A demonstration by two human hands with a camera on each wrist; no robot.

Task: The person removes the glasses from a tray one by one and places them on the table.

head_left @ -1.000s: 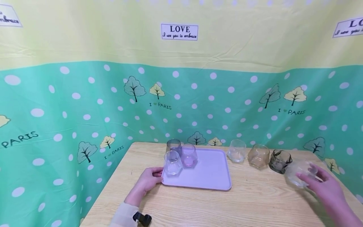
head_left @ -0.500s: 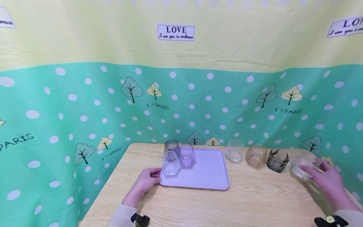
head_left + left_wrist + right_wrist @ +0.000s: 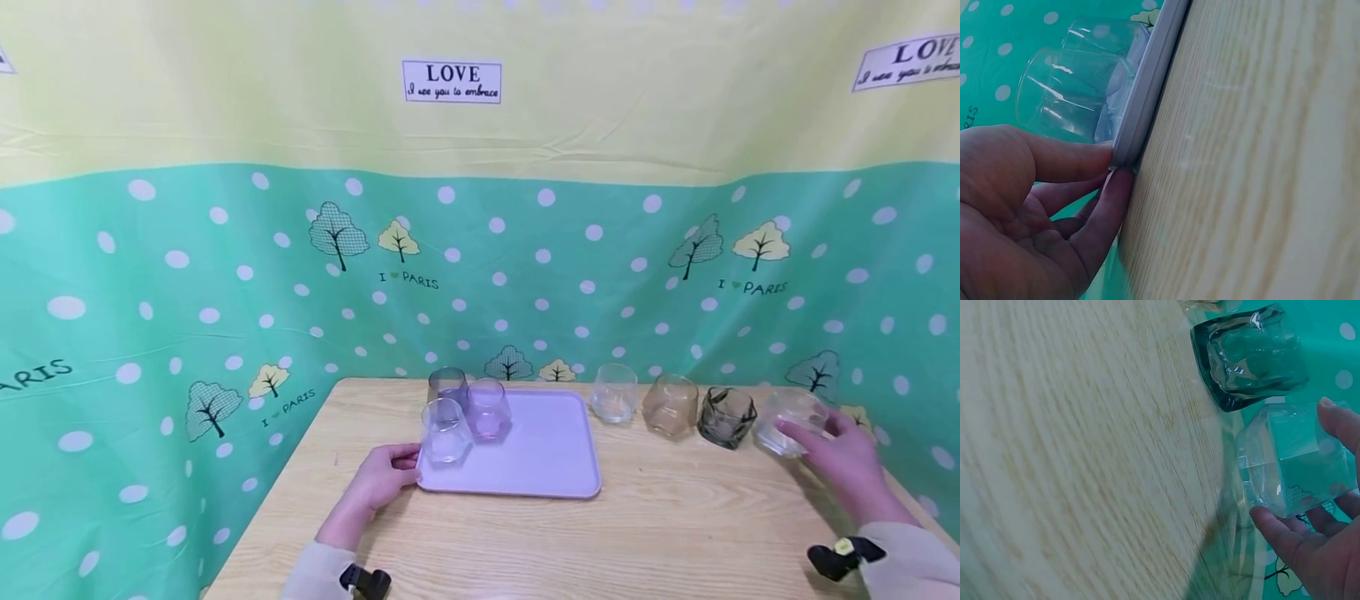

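My left hand (image 3: 384,477) pinches the left front corner of a lilac tray (image 3: 540,458), thumb on the rim and fingers beneath it, as the left wrist view shows. On the tray's left side stand a clear faceted glass (image 3: 447,433), a pink glass (image 3: 489,412) and a dark grey glass (image 3: 442,385). My right hand (image 3: 847,450) grips a clear, faceted glass (image 3: 1297,462) at the right end of a row, thumb on one side and fingers on the other. Just left of it is a smoky dark tumbler (image 3: 1250,356) with a wavy body.
Further left in the row stand an amber glass (image 3: 671,408) and another clear glass (image 3: 614,396), close to the table's back edge. A green and yellow printed curtain (image 3: 480,250) hangs right behind the wooden table (image 3: 525,550).
My right hand has moved the clear glass back from in front of the row to beside the dark tumbler. The left hand keeps its hold on the tray; the head view has shifted slightly.
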